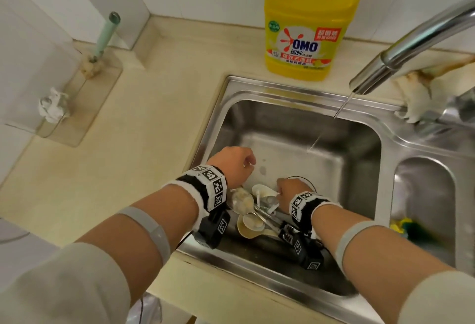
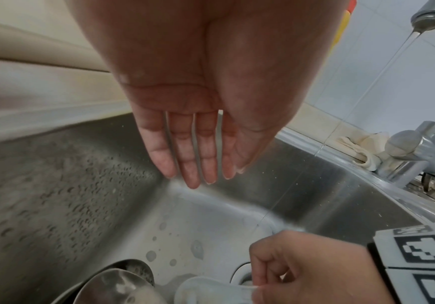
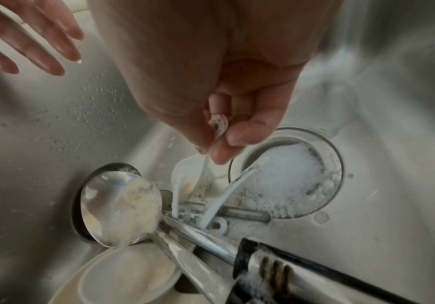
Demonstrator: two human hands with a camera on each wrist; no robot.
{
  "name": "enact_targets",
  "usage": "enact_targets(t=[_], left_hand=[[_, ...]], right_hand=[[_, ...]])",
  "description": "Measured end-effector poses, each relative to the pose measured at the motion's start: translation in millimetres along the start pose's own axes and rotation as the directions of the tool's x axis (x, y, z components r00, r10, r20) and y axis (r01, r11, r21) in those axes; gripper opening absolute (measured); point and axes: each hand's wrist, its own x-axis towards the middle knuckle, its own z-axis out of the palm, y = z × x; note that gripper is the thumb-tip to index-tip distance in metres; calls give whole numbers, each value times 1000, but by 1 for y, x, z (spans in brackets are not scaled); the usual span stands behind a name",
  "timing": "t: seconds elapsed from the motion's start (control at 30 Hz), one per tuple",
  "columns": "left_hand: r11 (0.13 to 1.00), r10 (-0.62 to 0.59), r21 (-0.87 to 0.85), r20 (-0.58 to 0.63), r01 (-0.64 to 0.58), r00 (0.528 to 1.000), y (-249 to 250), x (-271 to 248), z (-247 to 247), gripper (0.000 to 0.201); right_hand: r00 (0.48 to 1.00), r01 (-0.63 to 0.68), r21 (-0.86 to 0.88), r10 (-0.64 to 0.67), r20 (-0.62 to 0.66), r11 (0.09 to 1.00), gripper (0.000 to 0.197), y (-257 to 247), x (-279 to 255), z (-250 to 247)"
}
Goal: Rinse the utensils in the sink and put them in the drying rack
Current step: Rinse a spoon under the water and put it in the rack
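A pile of soapy utensils (image 1: 259, 210) lies on the floor of the steel sink (image 1: 359, 144): a large metal ladle (image 3: 117, 207), white plastic spoons, a cream spoon (image 3: 125, 275) and black-handled tools (image 3: 302, 273). My right hand (image 1: 290, 191) pinches the handle end of a white plastic spoon (image 3: 188, 176) between thumb and fingers, its bowl down among the pile. My left hand (image 1: 234, 162) hovers over the sink's left side with straight fingers (image 2: 193, 156), holding nothing.
A thin stream of water falls from the tap (image 1: 401, 59) into the sink. The drain (image 3: 289, 179) is full of foam. A yellow detergent bottle (image 1: 308, 23) stands behind the sink. A second basin (image 1: 424, 195) lies to the right, a cloth (image 1: 421, 87) beside the tap.
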Motion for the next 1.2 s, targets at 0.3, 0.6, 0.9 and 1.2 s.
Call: enact_targets(t=[0.3,0.6,0.9,1.2], left_hand=[[996,-55,-62,43,58,998,9,-8,-13,25],[992,-71,-103,55,77,996,-2,-5,-7,20],[991,-68,-113,65,75,996,-14,-4,4,17],[982,-29,-181,104,47,994,16,14,-6,26]], right_hand=[[964,-107,72,121,-236,992,11,20,-43,-45],[977,-26,85,43,-207,996,12,4,-44,-37],[985,-27,94,43,-170,995,10,-16,-46,-20],[915,-49,666,300,-269,745,15,22,-82,-72]])
